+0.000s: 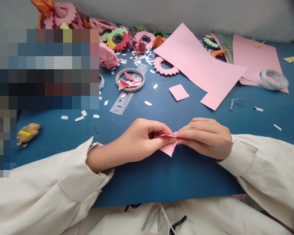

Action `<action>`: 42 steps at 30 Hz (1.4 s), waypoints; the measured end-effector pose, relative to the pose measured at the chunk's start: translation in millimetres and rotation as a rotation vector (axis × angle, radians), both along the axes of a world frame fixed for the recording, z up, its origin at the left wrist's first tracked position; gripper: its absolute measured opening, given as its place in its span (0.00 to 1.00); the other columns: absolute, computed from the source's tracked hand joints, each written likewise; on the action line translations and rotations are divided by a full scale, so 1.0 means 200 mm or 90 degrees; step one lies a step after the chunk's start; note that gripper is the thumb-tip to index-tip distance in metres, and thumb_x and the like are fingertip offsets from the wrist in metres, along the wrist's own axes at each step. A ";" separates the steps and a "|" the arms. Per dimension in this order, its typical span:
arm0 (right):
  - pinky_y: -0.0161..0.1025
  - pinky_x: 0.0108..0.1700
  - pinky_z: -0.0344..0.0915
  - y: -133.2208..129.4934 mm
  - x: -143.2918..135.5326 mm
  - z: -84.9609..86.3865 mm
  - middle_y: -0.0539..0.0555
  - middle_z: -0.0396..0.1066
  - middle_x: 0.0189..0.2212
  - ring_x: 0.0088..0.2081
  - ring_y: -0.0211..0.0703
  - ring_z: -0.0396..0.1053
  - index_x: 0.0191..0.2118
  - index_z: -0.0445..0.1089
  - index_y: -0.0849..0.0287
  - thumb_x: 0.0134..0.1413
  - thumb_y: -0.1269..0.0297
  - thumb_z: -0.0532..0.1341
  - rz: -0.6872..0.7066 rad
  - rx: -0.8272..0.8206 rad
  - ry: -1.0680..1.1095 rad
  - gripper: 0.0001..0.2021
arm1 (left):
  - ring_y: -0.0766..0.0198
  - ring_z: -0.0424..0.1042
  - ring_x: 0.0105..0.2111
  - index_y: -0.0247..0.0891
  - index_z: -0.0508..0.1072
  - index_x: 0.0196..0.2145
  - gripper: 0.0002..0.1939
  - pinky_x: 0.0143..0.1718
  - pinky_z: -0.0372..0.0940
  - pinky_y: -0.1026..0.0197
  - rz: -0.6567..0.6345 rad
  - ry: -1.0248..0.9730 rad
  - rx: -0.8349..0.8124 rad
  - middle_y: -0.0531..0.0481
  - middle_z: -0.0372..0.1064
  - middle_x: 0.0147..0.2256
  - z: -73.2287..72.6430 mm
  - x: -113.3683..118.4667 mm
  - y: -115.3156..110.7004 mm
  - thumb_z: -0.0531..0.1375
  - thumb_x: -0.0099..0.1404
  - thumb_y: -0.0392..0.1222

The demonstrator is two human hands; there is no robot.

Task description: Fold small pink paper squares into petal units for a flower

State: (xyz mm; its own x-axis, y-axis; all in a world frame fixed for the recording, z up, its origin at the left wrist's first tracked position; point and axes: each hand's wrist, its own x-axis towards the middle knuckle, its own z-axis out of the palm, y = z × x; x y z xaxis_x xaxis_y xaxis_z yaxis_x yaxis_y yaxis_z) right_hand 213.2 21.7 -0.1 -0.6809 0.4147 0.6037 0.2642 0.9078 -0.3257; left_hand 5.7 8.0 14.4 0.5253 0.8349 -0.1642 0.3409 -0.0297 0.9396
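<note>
A small folded piece of pink paper (168, 149) is pinched between my two hands above the blue table (171, 182). My left hand (147, 138) grips it with thumb and fingers from the left, its lower tip hanging below the thumb. My right hand (207, 137) is closed on the paper's right end, fingertips touching those of the left hand. Beyond the hands lies a small pink rectangle (179, 92). Farther back is a large pink sheet (198, 62) with a cut-out corner.
A tape roll (117, 80) holding pink folded pieces rests on a clear stencil ruler (122, 103). White scraps are scattered around. Folded paper rings (166, 66) line the back. More tape rolls (273, 80) lie right, a yellow object (28, 132) left. The upper left is pixelated.
</note>
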 end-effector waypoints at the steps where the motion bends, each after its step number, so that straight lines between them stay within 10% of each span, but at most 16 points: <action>1: 0.33 0.27 0.64 0.00 0.00 0.00 0.54 0.75 0.27 0.26 0.35 0.70 0.37 0.69 0.63 0.52 0.72 0.63 -0.001 -0.006 -0.001 0.05 | 0.72 0.58 0.22 0.36 0.75 0.27 0.12 0.21 0.53 0.70 -0.002 0.001 -0.003 0.56 0.65 0.21 0.00 0.00 0.00 0.59 0.61 0.47; 21: 0.33 0.31 0.69 0.00 0.01 -0.02 0.56 0.73 0.26 0.28 0.36 0.71 0.35 0.69 0.65 0.52 0.77 0.62 0.010 -0.037 0.020 0.05 | 0.71 0.63 0.23 0.35 0.73 0.27 0.12 0.25 0.57 0.68 -0.023 -0.018 -0.060 0.55 0.68 0.22 0.03 0.00 0.00 0.57 0.63 0.44; 42: 0.34 0.25 0.66 -0.02 0.02 0.03 0.52 0.68 0.20 0.22 0.36 0.64 0.32 0.63 0.61 0.51 0.77 0.61 -0.020 0.188 -0.081 0.06 | 0.72 0.64 0.24 0.36 0.70 0.27 0.09 0.25 0.56 0.71 0.001 -0.041 -0.117 0.57 0.65 0.22 0.04 -0.02 0.01 0.55 0.63 0.40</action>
